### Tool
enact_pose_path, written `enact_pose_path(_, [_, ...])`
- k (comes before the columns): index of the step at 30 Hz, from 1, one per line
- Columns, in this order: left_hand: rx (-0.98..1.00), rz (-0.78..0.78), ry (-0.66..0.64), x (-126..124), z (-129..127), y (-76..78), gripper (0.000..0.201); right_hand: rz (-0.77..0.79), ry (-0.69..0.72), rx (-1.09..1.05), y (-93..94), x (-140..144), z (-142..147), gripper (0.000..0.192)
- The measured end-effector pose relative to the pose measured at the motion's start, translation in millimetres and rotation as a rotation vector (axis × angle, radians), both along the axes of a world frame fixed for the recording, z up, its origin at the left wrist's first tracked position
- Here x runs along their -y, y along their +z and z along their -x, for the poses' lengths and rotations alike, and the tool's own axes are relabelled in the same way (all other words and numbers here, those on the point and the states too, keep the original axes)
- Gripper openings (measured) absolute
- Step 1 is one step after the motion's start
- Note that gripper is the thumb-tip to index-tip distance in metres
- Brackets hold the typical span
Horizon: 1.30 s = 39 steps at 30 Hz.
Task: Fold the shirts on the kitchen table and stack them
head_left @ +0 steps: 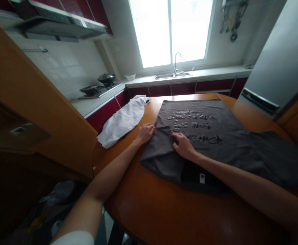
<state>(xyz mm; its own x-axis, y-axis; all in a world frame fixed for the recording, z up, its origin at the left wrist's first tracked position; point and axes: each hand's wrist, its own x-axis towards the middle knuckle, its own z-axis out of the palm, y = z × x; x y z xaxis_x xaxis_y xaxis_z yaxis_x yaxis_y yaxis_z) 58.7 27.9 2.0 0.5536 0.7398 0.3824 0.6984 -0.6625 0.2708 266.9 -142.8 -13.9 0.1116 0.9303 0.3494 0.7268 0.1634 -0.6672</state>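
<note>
From here I've got the table (149, 200), grey tee (230, 153) flat on it, near-L sleeve (161, 144) folded in, white cloth (125, 119) to its L. My L hand (145, 132) & R hand (184, 146) touch the fold; can't tell if fingers are pinching. Tiny white tag (202, 178) at neck.

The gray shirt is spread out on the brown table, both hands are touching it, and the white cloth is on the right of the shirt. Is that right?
Not quite: the head view shows the white cloth on the left of the gray shirt, not the right. The shirt is spread out on the brown table, and both hands are touching it.
</note>
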Motion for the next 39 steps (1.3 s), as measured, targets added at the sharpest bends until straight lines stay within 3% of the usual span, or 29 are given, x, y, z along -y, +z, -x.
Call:
enact_pose_path(7, [0.034,-0.010,0.033,-6.1,6.4,1.3,0.027,0.080,-0.068,0.180,8.8,11.4,3.5,0.051])
enact_pose_path(10, [0.090,-0.079,-0.080,3.1,-1.5,7.2,0.035,0.024,-0.090,0.335,16.3,17.0,5.3,0.044])
enact_pose_path(13, [0.005,-0.093,-0.267,17.3,-13.3,6.5,0.041,-0.069,0.004,0.412,18.4,17.8,5.5,0.042])
enact_pose_path(15, [-0.129,-0.038,-0.312,24.0,-19.0,1.3,0.049,-0.083,0.111,0.431,15.3,16.7,5.8,0.045])
enact_pose_path(20, [-0.357,0.139,-0.226,25.9,-19.2,-8.6,0.062,0.089,0.247,0.479,3.2,15.3,7.8,0.064])
enact_pose_path(24, [-0.352,0.067,-0.240,29.0,-19.9,-2.3,0.062,0.138,0.258,0.490,0.4,14.3,7.7,0.069])
enact_pose_path(28, [-0.288,-0.036,-0.400,35.2,-28.9,1.3,0.055,0.128,0.252,0.492,0.4,13.3,7.5,0.070])
enact_pose_path(34, [-0.337,0.115,-0.411,33.1,-36.2,-6.4,0.055,0.124,0.254,0.473,2.2,13.1,8.4,0.070])
enact_pose_path(39, [-0.324,0.046,-0.437,26.6,-37.3,-6.6,0.055,0.114,0.252,0.455,4.0,12.9,8.2,0.068])
